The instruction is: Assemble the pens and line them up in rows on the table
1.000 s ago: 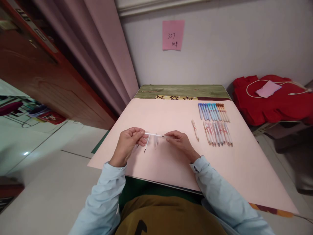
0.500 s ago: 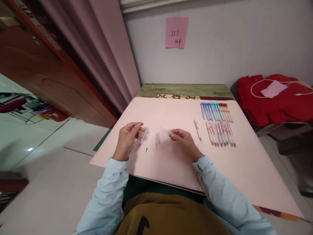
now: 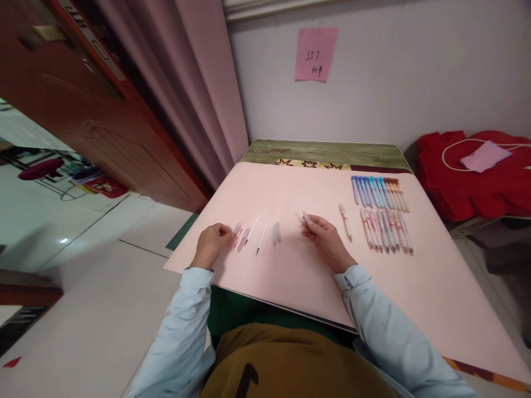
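My left hand [image 3: 213, 242] is at the left of the table, its fingertips pinched at a clear pen barrel [image 3: 237, 231] with reddish print. Beside that barrel lies another clear pen part [image 3: 244, 241]. Two white pen refills with dark tips rest to its right, a farther refill [image 3: 251, 229] and a nearer refill [image 3: 261, 239]. Small greyish clear pen parts [image 3: 277, 234] lie between my hands. My right hand [image 3: 326, 236] is closed on a slim translucent pen part [image 3: 306, 214], from which a thin white end points up and left. Its lower end is hidden by the fingers.
Right of my right hand lies a single pen [image 3: 345, 223]. Farther right are a back row of blue and brown capped pens [image 3: 375, 192] and a front row of clear pens [image 3: 385, 231]. Pink paper [image 3: 282, 293] covers the table. Red cloth [image 3: 468, 182] sits beyond its right edge.
My left hand has moved down onto the clear pen barrel at the left, uncovering the refills. My right hand keeps hold of the slim pen part, now turned more upright. The view has shifted slightly.
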Demonstrator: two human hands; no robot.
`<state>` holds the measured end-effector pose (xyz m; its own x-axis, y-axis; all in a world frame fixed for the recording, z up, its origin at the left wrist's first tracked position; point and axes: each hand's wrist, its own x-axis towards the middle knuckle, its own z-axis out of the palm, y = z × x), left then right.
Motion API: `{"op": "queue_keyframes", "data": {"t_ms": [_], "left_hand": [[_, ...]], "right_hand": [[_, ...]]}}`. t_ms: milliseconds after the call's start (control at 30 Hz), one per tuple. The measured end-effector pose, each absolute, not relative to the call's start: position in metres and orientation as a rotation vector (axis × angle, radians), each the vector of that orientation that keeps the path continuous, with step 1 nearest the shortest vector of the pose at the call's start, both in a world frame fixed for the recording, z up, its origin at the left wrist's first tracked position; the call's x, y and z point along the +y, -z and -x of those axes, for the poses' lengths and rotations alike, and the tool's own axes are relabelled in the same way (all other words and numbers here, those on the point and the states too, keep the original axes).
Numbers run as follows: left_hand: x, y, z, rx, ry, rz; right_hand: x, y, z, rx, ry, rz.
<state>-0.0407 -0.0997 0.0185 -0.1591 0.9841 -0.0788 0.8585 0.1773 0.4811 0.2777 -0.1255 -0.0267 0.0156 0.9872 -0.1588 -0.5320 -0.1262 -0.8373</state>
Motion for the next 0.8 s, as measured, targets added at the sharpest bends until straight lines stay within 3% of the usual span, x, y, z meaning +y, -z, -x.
{"op": "queue_keyframes", "data": {"t_ms": [800], "left_hand": [[-0.107, -0.009, 0.038, 2.047, -0.518, -1.733]], "right_hand": [[-0.117, 0.037, -0.283, -0.535, -1.536, 0.847]]}}
